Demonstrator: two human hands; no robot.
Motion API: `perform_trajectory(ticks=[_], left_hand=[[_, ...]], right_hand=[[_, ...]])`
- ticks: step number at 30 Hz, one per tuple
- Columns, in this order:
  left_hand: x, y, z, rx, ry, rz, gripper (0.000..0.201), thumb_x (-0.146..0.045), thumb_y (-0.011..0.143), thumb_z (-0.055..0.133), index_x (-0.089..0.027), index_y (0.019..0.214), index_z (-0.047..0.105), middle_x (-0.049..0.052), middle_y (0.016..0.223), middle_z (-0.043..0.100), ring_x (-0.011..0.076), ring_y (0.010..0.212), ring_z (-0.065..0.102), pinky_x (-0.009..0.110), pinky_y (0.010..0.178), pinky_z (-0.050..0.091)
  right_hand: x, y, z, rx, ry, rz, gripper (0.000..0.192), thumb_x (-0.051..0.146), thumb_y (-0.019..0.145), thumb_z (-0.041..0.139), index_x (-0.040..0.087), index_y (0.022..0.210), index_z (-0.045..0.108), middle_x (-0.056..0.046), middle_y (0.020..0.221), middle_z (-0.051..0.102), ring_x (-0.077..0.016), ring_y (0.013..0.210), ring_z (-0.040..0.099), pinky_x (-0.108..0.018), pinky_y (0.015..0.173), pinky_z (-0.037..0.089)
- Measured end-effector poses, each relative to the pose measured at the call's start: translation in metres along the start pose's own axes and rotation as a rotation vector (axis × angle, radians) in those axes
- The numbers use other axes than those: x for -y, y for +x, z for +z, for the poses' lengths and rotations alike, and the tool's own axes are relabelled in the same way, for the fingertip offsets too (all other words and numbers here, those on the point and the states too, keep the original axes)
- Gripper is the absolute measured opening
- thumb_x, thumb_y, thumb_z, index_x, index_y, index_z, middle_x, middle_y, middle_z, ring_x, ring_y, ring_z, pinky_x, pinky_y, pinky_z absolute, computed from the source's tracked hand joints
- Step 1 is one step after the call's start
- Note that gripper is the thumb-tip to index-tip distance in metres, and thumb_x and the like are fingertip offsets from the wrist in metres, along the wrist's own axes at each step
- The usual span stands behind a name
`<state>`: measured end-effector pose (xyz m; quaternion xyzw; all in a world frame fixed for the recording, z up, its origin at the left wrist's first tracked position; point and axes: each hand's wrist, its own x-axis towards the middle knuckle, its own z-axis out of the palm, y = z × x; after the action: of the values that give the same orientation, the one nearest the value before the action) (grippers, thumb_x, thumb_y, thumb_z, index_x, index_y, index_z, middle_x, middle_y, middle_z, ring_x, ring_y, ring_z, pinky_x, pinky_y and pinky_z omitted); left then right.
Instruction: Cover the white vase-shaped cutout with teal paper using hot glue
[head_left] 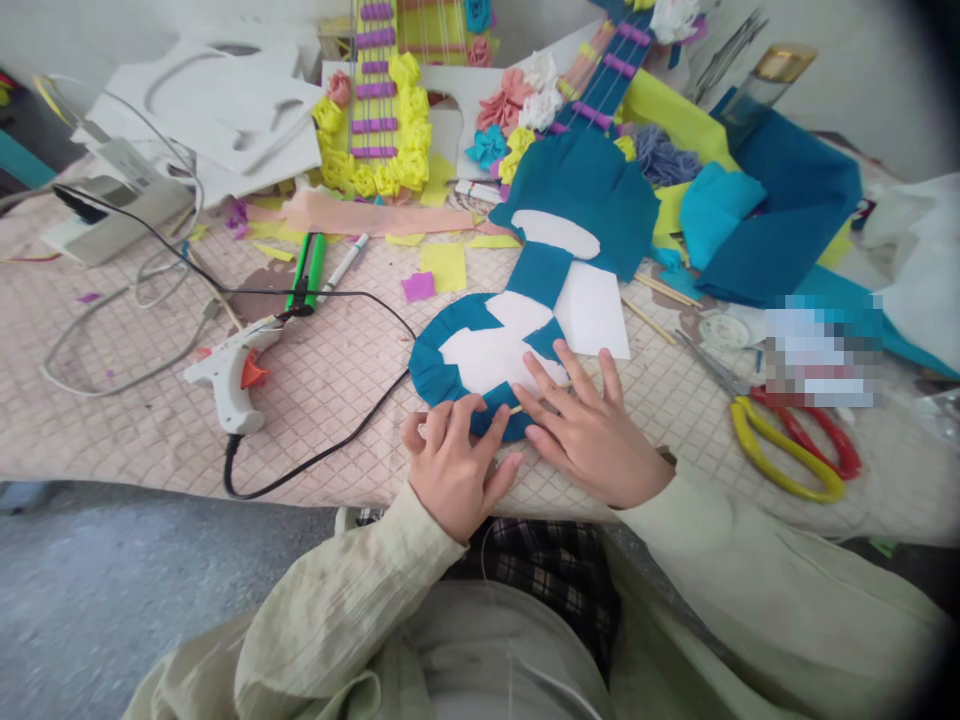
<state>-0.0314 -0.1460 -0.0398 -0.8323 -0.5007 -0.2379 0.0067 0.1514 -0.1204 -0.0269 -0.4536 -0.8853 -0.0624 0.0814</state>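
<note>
A white guitar-shaped cutout (495,350) lies on the table, partly covered with teal crepe paper (435,370) around its round lower body. My left hand (454,465) pinches the teal paper at the near rim of the cutout, fingers curled on it. Beside it, my right hand (592,425) lies flat with fingers spread, pressing on the same rim and the white surface. A thin wooden stick (516,409) shows between the two hands.
A white glue gun (229,375) with a black cord lies to the left. Yellow and red scissors (787,440) lie to the right. Teal and yellow paper sheets (765,210), paper-flower guitars (382,110), a green tool (307,268) and a marker (345,262) lie farther back.
</note>
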Motion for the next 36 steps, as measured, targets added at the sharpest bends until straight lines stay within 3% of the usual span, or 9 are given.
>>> perform_trajectory(ticks=[7,10,13,17,24,30,36], left_hand=[[-0.001,0.000,0.001,-0.006,0.058,0.000,0.040,-0.043,0.085,0.041,-0.020,0.113,0.059,0.011,0.109,0.055,0.0276,0.095,0.042,0.046,0.081,0.026],[-0.001,-0.001,0.003,0.014,0.052,-0.018,0.044,-0.045,0.084,0.041,-0.020,0.117,0.055,0.012,0.110,0.053,0.0275,0.093,0.042,0.045,0.080,0.027],[-0.001,-0.001,0.005,0.035,0.064,-0.046,0.048,-0.048,0.084,0.041,-0.020,0.121,0.053,0.012,0.110,0.053,0.0269,0.090,0.043,0.044,0.078,0.027],[-0.002,-0.001,0.007,0.063,0.102,-0.076,0.054,-0.052,0.084,0.036,-0.017,0.124,0.049,0.012,0.107,0.053,0.0260,0.085,0.043,0.043,0.074,0.028],[0.001,-0.003,0.005,0.010,0.001,-0.084,0.057,-0.049,0.084,0.037,-0.013,0.128,0.044,0.014,0.109,0.049,0.0267,0.091,0.041,0.044,0.080,0.029],[0.006,-0.009,0.004,-0.085,-0.067,0.127,0.039,-0.041,0.083,0.042,-0.025,0.115,0.057,0.009,0.105,0.053,0.0243,0.090,0.043,0.043,0.080,0.027],[0.005,-0.007,0.005,-0.051,-0.086,0.135,0.037,-0.042,0.083,0.043,-0.024,0.110,0.060,0.007,0.109,0.057,0.0255,0.098,0.046,0.044,0.086,0.025]], right_hand=[[0.005,0.000,0.000,-0.008,-0.005,0.047,0.043,0.029,0.085,0.039,0.023,0.127,0.044,-0.004,0.144,0.025,-0.0333,0.133,0.011,-0.063,0.101,0.010],[0.004,0.003,-0.002,0.026,0.002,0.033,0.044,0.025,0.086,0.036,0.020,0.128,0.044,-0.004,0.143,0.027,-0.0314,0.131,0.018,-0.055,0.097,0.027],[0.004,0.007,-0.004,0.079,-0.008,0.034,0.044,0.024,0.087,0.032,0.018,0.129,0.043,-0.006,0.142,0.029,-0.0281,0.120,0.036,-0.043,0.080,0.040],[0.005,0.011,-0.006,0.065,-0.068,0.067,0.043,0.025,0.086,0.037,0.022,0.128,0.045,-0.005,0.139,0.034,-0.0287,0.106,0.042,-0.042,0.072,0.038],[0.002,0.015,-0.007,0.106,-0.042,0.087,0.043,0.029,0.090,0.027,0.024,0.130,0.040,-0.002,0.143,0.027,-0.0310,0.123,0.027,-0.045,0.079,0.032],[-0.003,0.024,-0.005,0.157,0.057,0.120,0.044,0.030,0.092,0.018,0.025,0.128,0.043,0.000,0.142,0.029,-0.0274,0.127,0.022,-0.046,0.086,0.029],[-0.007,0.033,-0.008,0.155,0.081,0.112,0.044,0.031,0.092,0.017,0.025,0.127,0.043,-0.003,0.144,0.025,-0.0291,0.126,0.021,-0.048,0.085,0.025]])
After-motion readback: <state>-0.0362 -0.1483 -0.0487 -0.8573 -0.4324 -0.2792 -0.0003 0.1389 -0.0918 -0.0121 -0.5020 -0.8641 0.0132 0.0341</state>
